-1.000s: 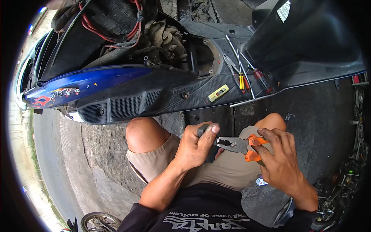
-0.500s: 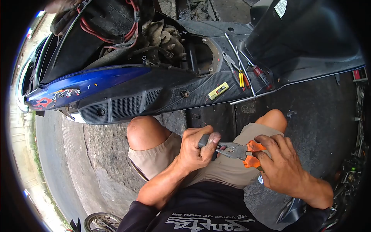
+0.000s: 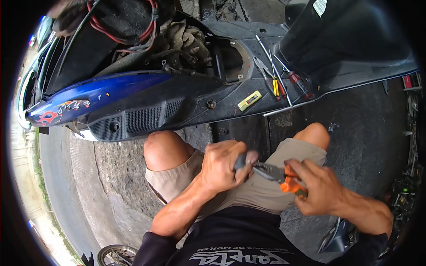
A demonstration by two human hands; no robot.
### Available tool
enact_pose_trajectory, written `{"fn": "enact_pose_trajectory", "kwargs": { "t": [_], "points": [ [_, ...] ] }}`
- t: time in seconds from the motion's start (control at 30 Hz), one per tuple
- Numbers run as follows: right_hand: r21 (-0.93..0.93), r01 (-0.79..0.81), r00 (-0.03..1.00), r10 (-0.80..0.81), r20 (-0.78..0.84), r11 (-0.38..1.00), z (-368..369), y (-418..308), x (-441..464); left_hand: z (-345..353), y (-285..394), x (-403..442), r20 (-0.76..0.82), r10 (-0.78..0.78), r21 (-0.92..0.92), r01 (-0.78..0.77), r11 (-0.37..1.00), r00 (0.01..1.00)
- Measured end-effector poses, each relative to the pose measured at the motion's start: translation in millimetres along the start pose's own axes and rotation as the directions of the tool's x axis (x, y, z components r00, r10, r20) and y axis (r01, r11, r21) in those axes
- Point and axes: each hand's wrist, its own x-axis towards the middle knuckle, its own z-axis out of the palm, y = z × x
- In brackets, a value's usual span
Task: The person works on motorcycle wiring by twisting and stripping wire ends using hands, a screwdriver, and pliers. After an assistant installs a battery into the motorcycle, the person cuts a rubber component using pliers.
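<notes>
My left hand (image 3: 222,166) is closed around a small black piece (image 3: 240,162) whose rounded end sticks out between thumb and fingers; its kind is not clear. My right hand (image 3: 321,186) grips the orange handles of a pair of pliers (image 3: 272,172). The grey jaws point left and reach to the fingertips of my left hand, next to the black piece. Whether they bite on something there is blurred and partly hidden by the thumb. Both hands are above my lap.
In front stands a blue and black scooter (image 3: 111,91) with its engine bay exposed. On its footboard lie a yellow box cutter (image 3: 250,101), needle-nose pliers (image 3: 262,66), a red-handled screwdriver (image 3: 298,84) and a metal T-shaped bar (image 3: 289,109). A motorcycle wheel (image 3: 116,256) is at lower left.
The pliers' handles and jaws have come closer together, and the tool tilts more down to the right. The black piece has shifted slightly right. My right forearm has moved a little outward.
</notes>
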Motion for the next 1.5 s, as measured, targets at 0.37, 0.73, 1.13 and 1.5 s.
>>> {"fn": "enact_pose_trajectory", "kwargs": {
  "t": [0.37, 0.73, 1.13, 1.5],
  "points": [
    [-0.501, -0.171, 0.952, 0.012, -0.305, 0.849, -32.8, 39.1, -19.5, -24.9, -24.8, -12.6, 0.024, -0.941, -0.599, 0.758, 0.258, 0.339],
    [0.039, -0.04, 0.918, 0.052, -0.393, 0.998, 16.1, 4.6, 18.1, 33.9, 7.2, 16.5, 0.049, -0.77, -0.598, 0.636, 0.488, 0.637],
    [0.4, 0.172, 0.718, 0.164, -0.676, 0.9, 72.5, 6.3, 57.8, 32.9, 9.8, 15.5, 0.02, -0.829, -0.652, 0.636, 0.413, 0.559],
    [-0.093, 0.13, 0.766, -0.16, -0.623, 0.987, 62.5, 9.3, 66.5, 30.8, 14.7, 10.8, -0.063, -0.685, -0.559, 0.544, 0.626, 0.725]
  ]
}}
